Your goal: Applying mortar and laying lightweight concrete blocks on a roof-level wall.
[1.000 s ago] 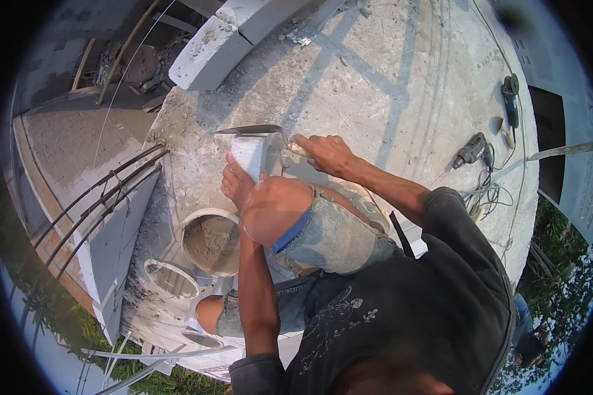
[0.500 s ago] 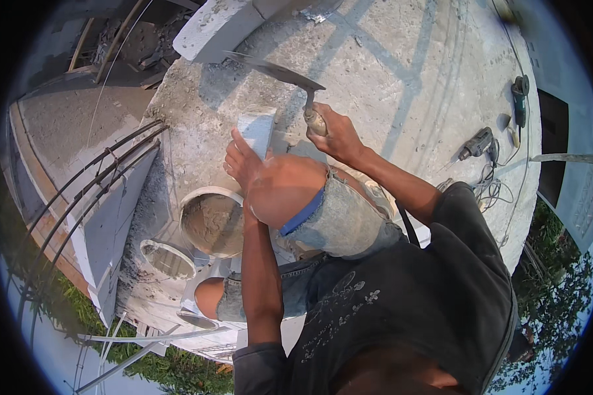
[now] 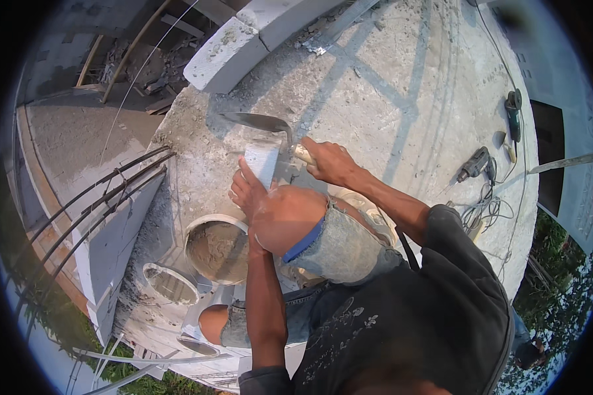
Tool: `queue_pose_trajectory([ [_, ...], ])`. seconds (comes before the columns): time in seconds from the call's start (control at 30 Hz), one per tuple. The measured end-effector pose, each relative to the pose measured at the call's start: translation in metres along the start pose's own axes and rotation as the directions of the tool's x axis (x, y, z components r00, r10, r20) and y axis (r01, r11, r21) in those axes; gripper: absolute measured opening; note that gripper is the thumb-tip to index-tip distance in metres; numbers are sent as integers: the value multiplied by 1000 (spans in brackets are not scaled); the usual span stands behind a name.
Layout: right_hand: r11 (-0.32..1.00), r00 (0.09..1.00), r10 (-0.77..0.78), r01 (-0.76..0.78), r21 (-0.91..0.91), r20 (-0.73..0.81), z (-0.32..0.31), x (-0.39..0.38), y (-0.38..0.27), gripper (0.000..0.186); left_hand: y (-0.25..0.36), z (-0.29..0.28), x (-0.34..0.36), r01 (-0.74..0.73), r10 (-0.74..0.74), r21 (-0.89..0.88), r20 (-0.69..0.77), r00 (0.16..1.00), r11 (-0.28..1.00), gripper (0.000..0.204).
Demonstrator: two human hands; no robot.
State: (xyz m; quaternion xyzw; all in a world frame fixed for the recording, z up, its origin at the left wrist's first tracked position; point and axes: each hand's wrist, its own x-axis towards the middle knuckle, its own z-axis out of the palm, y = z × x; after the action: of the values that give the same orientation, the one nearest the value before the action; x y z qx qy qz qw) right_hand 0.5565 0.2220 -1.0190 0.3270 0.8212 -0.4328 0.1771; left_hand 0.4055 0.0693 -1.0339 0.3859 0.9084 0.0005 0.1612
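My left hand [image 3: 245,189] holds a small white block [image 3: 261,159] upright beside my bare knee [image 3: 288,220]. My right hand [image 3: 331,163] is closed on the handle of a trowel [image 3: 257,122], its steel blade just above the block's top end. A round bucket of grey-brown mortar [image 3: 216,253] stands below my left hand, partly hidden by my arm and knee. Left of it is a smaller pale bucket [image 3: 170,282].
Large white blocks [image 3: 224,52] lie at the upper left of the concrete slab [image 3: 389,85]. A drill [image 3: 473,164], grinder [image 3: 512,115] and cables are at right. Bent rebar [image 3: 105,210] rises at left beside an edge. Another person [image 3: 528,352] shows at lower right.
The trowel rose away from the block half a second ago and is now lowered again over its top end. My left hand keeps its hold on the block.
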Motion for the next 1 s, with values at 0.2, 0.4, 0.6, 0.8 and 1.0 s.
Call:
queue_pose_trajectory([
  [0.2, 973, 897, -52, 143, 179, -440, 41, -30, 6, 48, -2, 9, -17, 12, -8, -44, 74, 997, 999, 103],
  [0.4, 955, 946, 58, 40, 294, -318, 24, -43, -42, 47, -9, -29, -24, -52, 52, -7, 45, 998, 999, 105],
  [0.6, 988, 988, 151, -151, 17, -9, 48, -17, 27, 37, -14, -9, -22, -39, 37, 9, 128, 991, 999, 105],
  [0.8, 969, 943, 55, 29, 245, -329, 28, -29, 5, 41, 0, -18, -17, -70, 71, -43, 43, 997, 997, 105],
  [1.0, 945, 936, 105, 11, 327, -336, 29, -33, -14, 48, -36, 5, -39, -8, -1, 56, 161, 987, 998, 105],
])
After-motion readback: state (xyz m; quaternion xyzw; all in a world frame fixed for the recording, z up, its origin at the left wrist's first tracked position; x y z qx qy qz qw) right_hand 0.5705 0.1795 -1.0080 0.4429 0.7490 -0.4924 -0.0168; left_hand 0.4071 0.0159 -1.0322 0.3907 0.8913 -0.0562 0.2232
